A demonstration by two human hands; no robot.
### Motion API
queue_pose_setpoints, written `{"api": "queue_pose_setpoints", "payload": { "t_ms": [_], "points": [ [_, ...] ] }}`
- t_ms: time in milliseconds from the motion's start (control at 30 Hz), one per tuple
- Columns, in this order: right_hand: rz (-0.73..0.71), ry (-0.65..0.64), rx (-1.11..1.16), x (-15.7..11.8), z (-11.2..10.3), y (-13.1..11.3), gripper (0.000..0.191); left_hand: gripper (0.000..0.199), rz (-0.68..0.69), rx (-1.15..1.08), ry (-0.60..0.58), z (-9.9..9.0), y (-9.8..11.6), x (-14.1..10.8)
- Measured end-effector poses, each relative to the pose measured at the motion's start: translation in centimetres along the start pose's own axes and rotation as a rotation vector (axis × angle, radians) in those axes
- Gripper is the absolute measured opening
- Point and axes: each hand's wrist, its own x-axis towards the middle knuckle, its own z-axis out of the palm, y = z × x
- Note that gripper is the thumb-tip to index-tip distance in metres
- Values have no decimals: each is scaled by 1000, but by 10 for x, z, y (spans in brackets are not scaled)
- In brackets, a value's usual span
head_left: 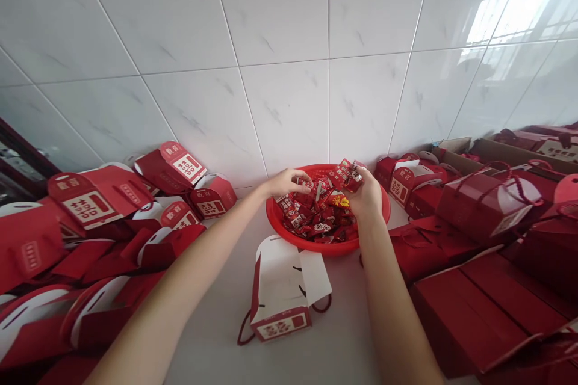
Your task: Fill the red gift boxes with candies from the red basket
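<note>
A red plastic basket [276, 221] holds many small candies [318, 216] in red printed wrappers, with a yellow one [339, 201] among them. My left hand [289, 183] reaches over its left side, fingers curled around a red wrapped candy [307, 184] at the top of the pile. Above the right side, my right hand [366, 192] is closed on several wrapped candies [345, 175], which stick out past the fingertips. In front of the basket an open red-and-white gift box [282, 289] with dark red cord handles lies on the table, its white inside showing.
Red gift boxes [90, 201] are heaped on the left. More red boxes [487, 201] with rope handles are stacked on the right, beside brown cartons [456, 153]. A white tiled wall [289, 102] rises right behind the basket. The table [217, 313] is pale.
</note>
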Motion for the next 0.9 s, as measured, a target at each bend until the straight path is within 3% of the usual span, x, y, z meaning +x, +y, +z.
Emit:
{"api": "queue_pose_setpoints", "payload": {
  "t_ms": [200, 367, 467, 633, 900],
  "points": [
    [9, 47, -9, 0, 1, -1, 7, 36, -15, -12, 102, -1, 5, 1],
    [-9, 46, -26, 1, 1, 0, 9, 45, -183, 377, 88, 5, 3, 3],
    [-18, 39, -41, 2, 0, 1, 8, 42, -208, 545, -16, 14, 0, 6],
    [-28, 53, -70, 1, 0, 1, 5, 8, -331, 644, -225, 30, -10, 12],
    [-30, 43, -88, -2, 1, 1, 7, 45, -378, 648, -349, 38, -11, 15]
  ]
}}
